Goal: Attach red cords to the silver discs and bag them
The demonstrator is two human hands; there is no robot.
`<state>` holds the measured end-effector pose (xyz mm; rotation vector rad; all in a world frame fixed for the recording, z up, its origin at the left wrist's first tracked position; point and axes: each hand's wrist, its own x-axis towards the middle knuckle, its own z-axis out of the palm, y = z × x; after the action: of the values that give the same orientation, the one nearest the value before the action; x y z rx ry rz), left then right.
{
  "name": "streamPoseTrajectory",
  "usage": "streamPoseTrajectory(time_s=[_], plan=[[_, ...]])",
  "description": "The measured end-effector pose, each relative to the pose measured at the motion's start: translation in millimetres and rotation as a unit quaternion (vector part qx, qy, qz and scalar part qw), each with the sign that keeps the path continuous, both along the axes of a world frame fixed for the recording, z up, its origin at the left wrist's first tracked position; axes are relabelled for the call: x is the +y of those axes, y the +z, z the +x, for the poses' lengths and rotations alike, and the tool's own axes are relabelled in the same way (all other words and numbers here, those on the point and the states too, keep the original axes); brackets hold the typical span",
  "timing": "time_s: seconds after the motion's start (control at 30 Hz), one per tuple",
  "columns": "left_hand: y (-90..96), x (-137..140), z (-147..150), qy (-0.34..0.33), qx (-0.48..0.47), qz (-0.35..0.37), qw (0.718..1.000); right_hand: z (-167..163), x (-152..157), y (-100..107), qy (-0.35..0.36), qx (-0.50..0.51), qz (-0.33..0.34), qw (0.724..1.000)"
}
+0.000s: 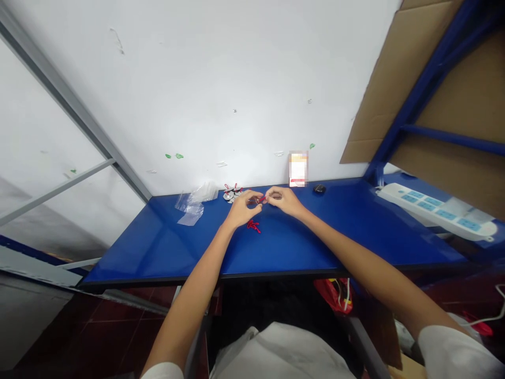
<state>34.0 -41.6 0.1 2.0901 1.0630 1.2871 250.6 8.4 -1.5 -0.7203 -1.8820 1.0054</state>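
Note:
Both hands meet above the blue table, near its back edge. My left hand (241, 208) is closed, thumb and fingers curled around a small piece I cannot make out. A short red cord (263, 199) runs between the two hands. The fingertips of my right hand (284, 200) pinch this cord. Just below the hands lies a small pile of red cords (253, 226). Behind my left hand sit several round silvery discs (229, 196) with red loops, partly covered by the hand.
Clear plastic bags (193, 202) lie on the left of the blue table (315, 231). A blurred upright card (299, 169) leans on the white wall, with a small black object (319, 188) beside it. At the right is a white power strip (436, 210).

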Motion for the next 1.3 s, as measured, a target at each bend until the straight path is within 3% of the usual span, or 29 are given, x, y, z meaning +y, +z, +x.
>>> streamPoseTrajectory(time_s=[0.27, 0.47, 0.57, 0.67, 0.77, 1.0, 1.2, 1.3], plan=[[2.7, -3, -1, 0.077, 0.124, 0.062, 0.987, -6, -11, -4, -0.026, -0.067, 0.135, 0.988], [3.4, -2, -3, 0.083, 0.154, 0.096, 0.980, -3, -11, 2, -0.038, -0.089, 0.166, 0.981], [8.7, 18, -18, 0.151, 0.134, 0.077, 0.976, 1, -11, 8, -0.058, -0.075, 0.165, 0.982], [14.5, 49, -47, 0.257, 0.124, -0.003, 0.958, 8, -7, 12, -0.093, -0.088, 0.176, 0.976], [15.6, 71, -71, 0.308, 0.126, -0.047, 0.942, 17, -2, 12, -0.103, -0.128, 0.193, 0.967], [26.7, 57, -88, 0.365, 0.106, 0.023, 0.925, 26, 10, 9, -0.120, -0.175, 0.199, 0.957], [31.7, 44, -84, 0.285, 0.147, -0.013, 0.947, 40, 22, 3, -0.098, -0.227, 0.202, 0.948], [35.2, 40, -80, 0.151, 0.195, -0.073, 0.966, 47, 26, -2, -0.057, -0.250, 0.203, 0.945]])
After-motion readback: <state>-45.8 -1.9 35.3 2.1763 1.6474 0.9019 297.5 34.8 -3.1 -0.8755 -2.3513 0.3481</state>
